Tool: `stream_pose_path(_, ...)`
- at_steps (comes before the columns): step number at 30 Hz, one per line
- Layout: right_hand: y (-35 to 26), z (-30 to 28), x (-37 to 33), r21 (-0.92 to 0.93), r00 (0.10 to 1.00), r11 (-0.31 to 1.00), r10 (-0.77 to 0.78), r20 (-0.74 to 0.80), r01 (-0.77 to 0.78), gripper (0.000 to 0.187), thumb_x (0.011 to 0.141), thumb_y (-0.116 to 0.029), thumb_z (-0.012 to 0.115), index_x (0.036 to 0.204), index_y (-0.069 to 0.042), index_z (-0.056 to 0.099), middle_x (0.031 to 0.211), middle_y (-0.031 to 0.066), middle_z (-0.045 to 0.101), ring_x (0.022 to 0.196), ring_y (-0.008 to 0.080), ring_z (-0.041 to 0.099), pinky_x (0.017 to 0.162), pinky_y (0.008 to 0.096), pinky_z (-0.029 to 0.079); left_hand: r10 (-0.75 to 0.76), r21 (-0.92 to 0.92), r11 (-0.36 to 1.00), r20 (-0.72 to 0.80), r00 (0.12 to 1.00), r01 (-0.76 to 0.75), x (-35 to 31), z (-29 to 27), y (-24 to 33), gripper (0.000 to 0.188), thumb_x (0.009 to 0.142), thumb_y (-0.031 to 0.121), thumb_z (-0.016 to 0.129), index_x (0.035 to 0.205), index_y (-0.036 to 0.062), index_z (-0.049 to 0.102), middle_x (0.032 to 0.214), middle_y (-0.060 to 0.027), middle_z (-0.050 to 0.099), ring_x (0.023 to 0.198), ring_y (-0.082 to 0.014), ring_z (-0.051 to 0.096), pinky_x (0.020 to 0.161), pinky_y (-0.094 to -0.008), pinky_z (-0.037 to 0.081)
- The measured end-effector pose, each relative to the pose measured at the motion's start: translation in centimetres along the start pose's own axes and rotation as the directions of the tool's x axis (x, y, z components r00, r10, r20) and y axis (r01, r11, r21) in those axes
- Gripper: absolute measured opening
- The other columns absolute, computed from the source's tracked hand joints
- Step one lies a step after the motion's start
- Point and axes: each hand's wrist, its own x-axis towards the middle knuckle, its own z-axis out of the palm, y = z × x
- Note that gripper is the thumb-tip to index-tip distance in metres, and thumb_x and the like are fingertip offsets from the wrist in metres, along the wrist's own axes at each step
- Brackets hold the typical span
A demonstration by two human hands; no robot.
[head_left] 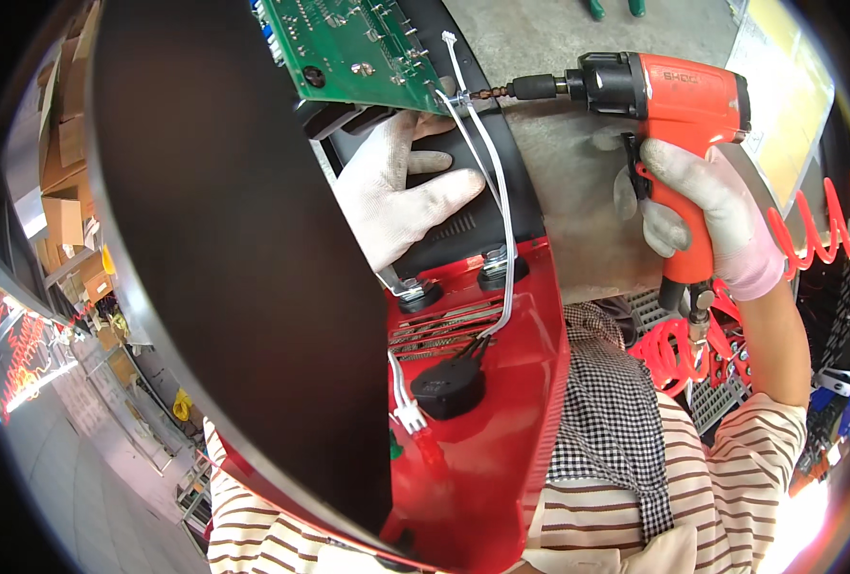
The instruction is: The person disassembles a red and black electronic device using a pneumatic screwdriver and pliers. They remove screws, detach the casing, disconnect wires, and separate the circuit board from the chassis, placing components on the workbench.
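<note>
My right hand (698, 196), in a white glove, is wrapped round the grip of a red and black air screwdriver (679, 96). Its long bit points left and meets the right edge of a green circuit board (363, 53), near white wires. My gloved left hand (401, 191) rests against the black panel (458, 210), just below the board. Its thumb and a finger are spread, while other fingertips reach the board's lower edge and are partly hidden. White cables (502, 215) run from the board area down over a red metal housing (473, 459) to a round black part (449, 387).
A large dark curved panel (224, 239) blocks much of the left side. Red coiled air hoses (817, 230) hang at the right. Green-handled pliers (616, 8) lie at the far edge of the grey worktop (588, 239). Cardboard boxes (66, 153) are stacked at the far left.
</note>
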Motion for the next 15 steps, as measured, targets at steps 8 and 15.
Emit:
stream_pose_path(8,-0.4,0.3,-0.9,0.376,0.987,0.914,0.125,0.103,-0.155,0.034,0.106,-0.03,0.056,0.121,-0.001,0.066,0.054,-0.003,0.048,0.046,0.0067,0.044,0.047,0.0235,0.037,-0.003,0.048,0.999,-0.045,0.999,0.005,-0.1,0.9,1.0,0.084,0.089,0.027,0.081,0.152,0.0013,0.032,0.143,-0.0169,0.049,0.109,-0.0195,0.061,0.089,-0.0316,0.053)
stream_pose_path(15,-1.3,-0.9,-1.2,-0.341,0.987,0.927,-0.157,0.022,0.155,0.026,0.101,-0.025,0.064,0.103,0.0,0.069,0.057,-0.0005,0.055,0.052,0.0088,0.053,0.052,0.0258,0.042,0.054,0.256,0.967,-0.127,0.99,-0.02,0.2,2.1,1.2,0.08,0.088,0.019,0.078,0.152,-0.0005,0.032,0.134,-0.0177,0.055,0.107,-0.0207,0.063,0.09,-0.0339,0.054)
